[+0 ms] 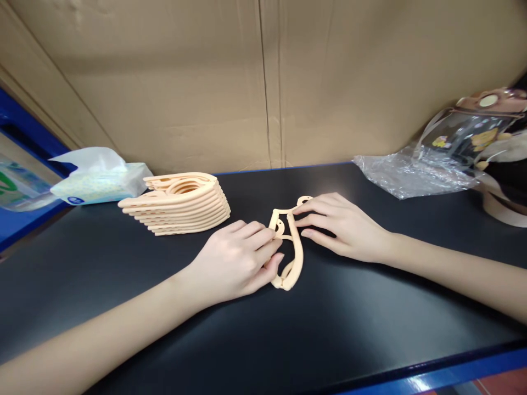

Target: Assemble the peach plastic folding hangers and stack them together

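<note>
A peach-coloured folding clothes hanger (297, 249) lies on the black tabletop between my hands, its arms folded close to each other. My left hand (241, 258) grips its left side with bent fingers and thumb, covering part of that arm. On the upper right, my right hand (343, 227) has its fingers stretched and apart; the index fingertip touches the hanger's small rounded end, while the thumb stands off its right arm. Left of the hanger, a stack of several matching folded hangers (189, 206) sits beyond my left hand.
A tissue pack (99, 184) with a raised tissue stands at the back left. Crumpled clear plastic (411, 173) lies at the back right by a transparent bottle (465, 134) with a brown lid and strap. Brown cardboard (197, 82) walls off the table's back; blue edging (453, 373) runs along its front.
</note>
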